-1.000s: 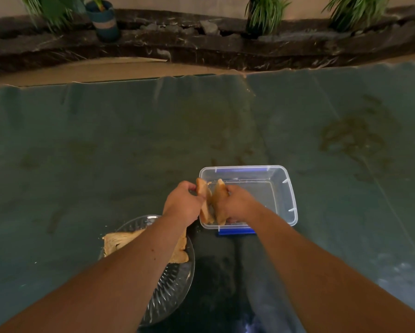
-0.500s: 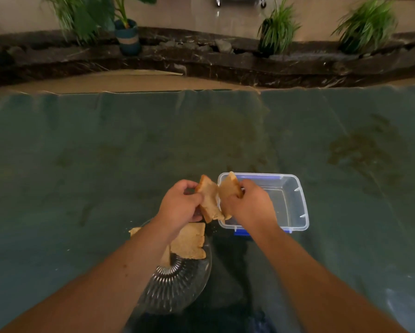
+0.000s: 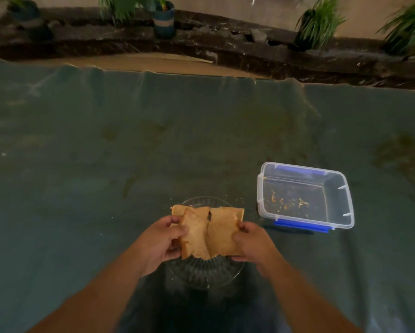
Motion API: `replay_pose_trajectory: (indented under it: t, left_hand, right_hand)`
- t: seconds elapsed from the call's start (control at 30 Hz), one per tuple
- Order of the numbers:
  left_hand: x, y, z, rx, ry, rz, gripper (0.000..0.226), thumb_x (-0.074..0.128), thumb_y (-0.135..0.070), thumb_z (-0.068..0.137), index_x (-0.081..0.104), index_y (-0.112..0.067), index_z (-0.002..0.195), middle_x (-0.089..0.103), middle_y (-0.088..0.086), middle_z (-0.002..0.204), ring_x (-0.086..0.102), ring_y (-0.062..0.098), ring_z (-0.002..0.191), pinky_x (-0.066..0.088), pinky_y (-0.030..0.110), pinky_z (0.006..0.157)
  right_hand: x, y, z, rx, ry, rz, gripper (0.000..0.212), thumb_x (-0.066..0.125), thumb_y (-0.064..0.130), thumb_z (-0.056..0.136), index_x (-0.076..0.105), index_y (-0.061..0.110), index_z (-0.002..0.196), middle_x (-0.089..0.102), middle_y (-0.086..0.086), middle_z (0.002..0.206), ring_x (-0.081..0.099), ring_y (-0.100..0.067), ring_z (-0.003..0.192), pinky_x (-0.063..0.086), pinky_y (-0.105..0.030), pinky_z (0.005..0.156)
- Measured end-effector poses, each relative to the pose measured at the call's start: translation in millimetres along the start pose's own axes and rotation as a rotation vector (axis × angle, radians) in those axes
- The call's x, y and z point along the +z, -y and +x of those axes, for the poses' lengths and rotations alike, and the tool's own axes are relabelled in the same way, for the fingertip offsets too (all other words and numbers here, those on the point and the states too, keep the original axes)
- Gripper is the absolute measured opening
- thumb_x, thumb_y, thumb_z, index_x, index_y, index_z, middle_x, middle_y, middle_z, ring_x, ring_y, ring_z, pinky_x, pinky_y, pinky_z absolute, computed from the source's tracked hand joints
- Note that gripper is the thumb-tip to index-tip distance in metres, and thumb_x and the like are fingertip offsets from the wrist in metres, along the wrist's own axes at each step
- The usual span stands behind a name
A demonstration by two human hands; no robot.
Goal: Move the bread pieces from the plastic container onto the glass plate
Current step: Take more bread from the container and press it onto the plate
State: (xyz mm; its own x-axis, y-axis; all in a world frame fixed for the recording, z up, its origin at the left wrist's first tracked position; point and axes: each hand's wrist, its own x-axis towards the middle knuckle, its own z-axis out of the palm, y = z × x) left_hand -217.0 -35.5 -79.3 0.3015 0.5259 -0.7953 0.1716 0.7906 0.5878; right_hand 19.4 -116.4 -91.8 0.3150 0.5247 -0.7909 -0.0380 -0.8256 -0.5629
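My left hand (image 3: 159, 241) grips one bread slice (image 3: 194, 234) and my right hand (image 3: 250, 241) grips another bread slice (image 3: 222, 230). Both slices are held side by side just over the glass plate (image 3: 201, 272). A third bread piece (image 3: 177, 209) lies on the plate behind them, mostly hidden. The clear plastic container (image 3: 345, 205) with blue clips stands to the right of the plate and holds only crumbs.
A green cloth (image 3: 129, 152) covers the table. Beyond its far edge runs a dark stone ledge (image 3: 249, 51) with potted plants (image 3: 317, 22). A blue-striped pot (image 3: 164, 21) stands at the back.
Both hands lifted a bread slice each out of the container and carried them left to above the plate. The container now holds only crumbs.
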Motion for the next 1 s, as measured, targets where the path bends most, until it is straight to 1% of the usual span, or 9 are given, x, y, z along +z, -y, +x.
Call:
replay_pose_trajectory:
  t: [0.13,0.23,0.3,0.33,0.4,0.53,0.6,0.7,1.0]
  left_hand:
    - [-23,23,6,-0.016,-0.148,0.230,0.019,0.068,-0.012,0.096,0.065,-0.016,0.114,0.080,0.011,0.102,0.079,0.024,0.083,0.067,0.044,0.069]
    - [-28,28,8,0.113,-0.293,0.711,0.018,0.067,-0.029,0.093,0.061,-0.022,0.108,0.073,0.001,0.092,0.073,0.018,0.074,0.064,0.043,0.063]
    - [-24,28,5,0.218,-0.420,1.006,0.031,0.066,-0.047,0.087,0.053,-0.029,0.109,0.066,-0.007,0.091,0.066,0.016,0.073,0.051,0.035,0.058]
    - [-21,27,3,0.290,-0.476,1.081,0.039,0.066,-0.052,0.085,0.050,-0.031,0.114,0.062,-0.008,0.097,0.063,0.017,0.077,0.047,0.034,0.059]
    - [-14,29,3,0.471,-0.528,1.226,0.053,0.069,-0.052,0.084,0.049,-0.026,0.126,0.056,-0.001,0.112,0.060,0.023,0.091,0.052,0.037,0.064]
    - [8,36,7,0.804,-0.396,1.508,0.049,0.067,-0.041,0.087,0.056,-0.018,0.129,0.060,0.010,0.129,0.057,0.030,0.109,0.058,0.046,0.083]
    - [18,40,12,0.794,-0.296,1.565,0.043,0.060,-0.039,0.090,0.056,-0.021,0.129,0.057,0.009,0.137,0.053,0.030,0.119,0.054,0.048,0.095]
    - [23,45,18,0.685,-0.232,1.652,0.039,0.055,-0.039,0.091,0.056,-0.023,0.127,0.055,0.007,0.140,0.047,0.029,0.129,0.046,0.049,0.107]
    - [27,42,21,0.635,-0.249,1.715,0.042,0.060,-0.042,0.085,0.060,-0.022,0.121,0.060,0.009,0.134,0.052,0.031,0.124,0.048,0.051,0.101]
  right_hand:
    - [9,-21,5,-0.075,-0.118,-0.368,0.039,0.061,0.022,0.090,0.061,0.019,0.129,0.061,0.005,0.096,0.067,-0.017,0.079,0.062,-0.035,0.064]
    - [8,-28,2,-0.165,-0.214,-0.523,0.028,0.061,0.032,0.090,0.062,0.023,0.117,0.060,0.012,0.085,0.059,-0.006,0.072,0.047,-0.026,0.056]
    - [5,-28,-1,-0.201,-0.246,-0.619,0.024,0.059,0.037,0.092,0.058,0.026,0.113,0.061,0.010,0.086,0.061,-0.009,0.075,0.049,-0.030,0.061]
    - [5,-26,-3,-0.226,-0.266,-0.679,0.023,0.058,0.039,0.092,0.055,0.028,0.112,0.062,0.009,0.087,0.062,-0.012,0.077,0.050,-0.033,0.063]
    - [5,-22,-7,-0.314,-0.316,-0.785,0.025,0.057,0.038,0.092,0.050,0.026,0.112,0.062,0.004,0.093,0.062,-0.017,0.081,0.050,-0.035,0.064]
    - [22,-24,-13,-0.677,-0.312,-0.985,0.040,0.060,0.030,0.089,0.049,0.019,0.127,0.056,-0.005,0.119,0.051,-0.023,0.105,0.052,-0.037,0.086]
    - [34,-28,-14,-0.818,-0.287,-1.069,0.047,0.063,0.027,0.087,0.050,0.020,0.132,0.056,-0.006,0.125,0.051,-0.027,0.112,0.050,-0.042,0.095]
    - [44,-33,-10,-0.814,-0.224,-1.172,0.046,0.060,0.022,0.089,0.050,0.021,0.133,0.056,-0.008,0.126,0.050,-0.032,0.117,0.045,-0.047,0.104]
    - [42,-34,-5,-0.799,-0.180,-1.270,0.041,0.058,0.022,0.089,0.052,0.020,0.130,0.057,-0.011,0.123,0.049,-0.034,0.115,0.044,-0.050,0.101]
